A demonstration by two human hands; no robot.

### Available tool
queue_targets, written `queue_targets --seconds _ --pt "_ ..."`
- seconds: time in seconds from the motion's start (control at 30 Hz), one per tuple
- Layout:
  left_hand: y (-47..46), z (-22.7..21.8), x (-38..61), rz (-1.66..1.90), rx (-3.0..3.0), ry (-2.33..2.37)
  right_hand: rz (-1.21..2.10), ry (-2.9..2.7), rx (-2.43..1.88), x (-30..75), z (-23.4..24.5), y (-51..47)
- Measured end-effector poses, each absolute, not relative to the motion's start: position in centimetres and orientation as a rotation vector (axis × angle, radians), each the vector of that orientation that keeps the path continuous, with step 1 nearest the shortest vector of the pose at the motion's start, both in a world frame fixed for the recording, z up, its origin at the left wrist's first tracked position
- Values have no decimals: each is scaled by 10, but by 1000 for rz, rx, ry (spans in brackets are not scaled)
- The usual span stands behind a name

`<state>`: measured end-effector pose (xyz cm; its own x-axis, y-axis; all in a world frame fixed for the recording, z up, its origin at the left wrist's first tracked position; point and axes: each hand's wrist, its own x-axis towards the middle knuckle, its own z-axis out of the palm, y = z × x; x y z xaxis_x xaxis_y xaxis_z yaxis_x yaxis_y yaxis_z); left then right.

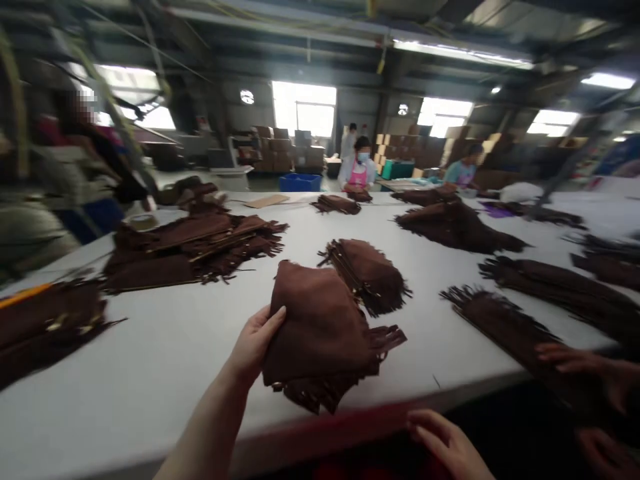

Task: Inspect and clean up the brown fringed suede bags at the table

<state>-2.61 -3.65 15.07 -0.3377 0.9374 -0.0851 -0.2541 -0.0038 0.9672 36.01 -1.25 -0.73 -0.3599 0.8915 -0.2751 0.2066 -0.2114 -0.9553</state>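
Observation:
My left hand grips the left edge of a stack of brown suede pieces with fringe, its thumb on top. The stack rests near the front edge of the white table, fringe pointing right and toward me. My right hand hovers below the table's front edge, a little right of the stack, with fingers stretched out and nothing in them. A second, smaller fringed stack lies just behind the held one.
More brown fringed piles lie at the left, far left and right. Another person's hands rest on the right-hand pile. A tape roll sits at the back left. Several people work at the far end, with cardboard boxes behind them.

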Motion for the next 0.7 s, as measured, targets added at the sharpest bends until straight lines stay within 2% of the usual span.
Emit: queue_targets --seconds 0.07,0.17,0.3,0.43,0.57,0.7 --pt "-19 146 1 1358 836 1220 1661 -1277 -1222 363 11 -20" --pt "13 110 37 1051 1004 1244 1686 -970 -1013 359 27 -24" --pt "45 52 74 533 1363 1509 1813 -695 -1025 351 15 -29" --pt "66 34 83 391 1620 1648 1877 -508 -1061 354 -4 -36" --pt "79 37 88 295 1699 1790 1581 -640 -1236 371 -11 -32" --pt "73 19 111 467 1645 1756 1051 -960 -1473 393 -19 -22"
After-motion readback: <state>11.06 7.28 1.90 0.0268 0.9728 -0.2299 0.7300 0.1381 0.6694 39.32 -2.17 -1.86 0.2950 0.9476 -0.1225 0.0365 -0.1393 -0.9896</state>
